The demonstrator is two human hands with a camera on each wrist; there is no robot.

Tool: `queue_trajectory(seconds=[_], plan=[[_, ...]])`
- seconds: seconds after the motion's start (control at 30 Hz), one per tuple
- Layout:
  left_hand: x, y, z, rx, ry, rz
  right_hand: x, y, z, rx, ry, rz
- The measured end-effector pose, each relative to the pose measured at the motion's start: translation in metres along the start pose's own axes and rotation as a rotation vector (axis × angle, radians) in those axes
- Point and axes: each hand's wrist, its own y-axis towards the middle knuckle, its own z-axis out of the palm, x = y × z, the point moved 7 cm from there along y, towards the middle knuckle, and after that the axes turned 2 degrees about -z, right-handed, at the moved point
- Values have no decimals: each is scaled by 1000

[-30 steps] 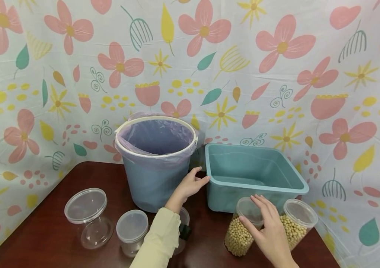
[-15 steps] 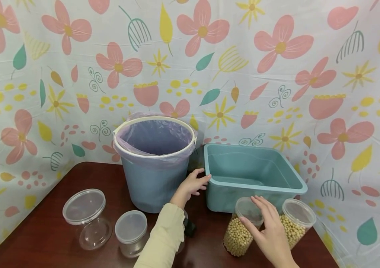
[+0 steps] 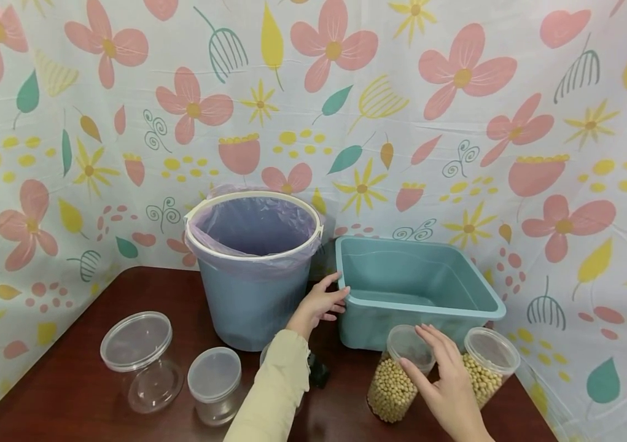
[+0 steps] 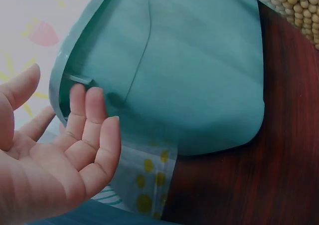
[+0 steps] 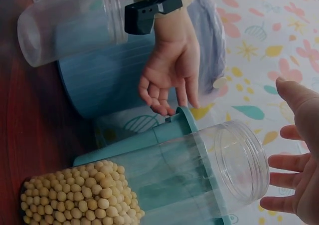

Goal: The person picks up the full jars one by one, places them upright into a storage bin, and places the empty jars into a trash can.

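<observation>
At centre frame the left hand reaches for the near left corner of the teal tub. Its fingers are loosely extended at the rim, thumb above; the left wrist view shows the fingertips just under the lip, not yet closed on it. At lower right the right hand hovers with fingers spread and released beside the open mouth of a clear jar of soybeans; no grasp is formed. A second bean jar stands just to its right, both close before the tub.

To do this well, the left hand would likely need fingers hooked under the lip and thumb on top for a firm hold, while the right wraps the jar's wall below the mouth, keeping it upright so no beans spill.

Compared with a second ago, the left hand has crept slightly higher onto the tub's corner; the right hand is nearly unchanged.
</observation>
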Motion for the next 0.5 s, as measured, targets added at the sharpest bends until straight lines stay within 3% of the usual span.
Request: queue_trajectory(seconds=[0.3,0.5], plan=[[2,8,-3,-42,-53,-7,1,0,-8,-82,34,-121],[4,11,-2,-26,-84,-7,-6,-1,-16,-90,9,-114]])
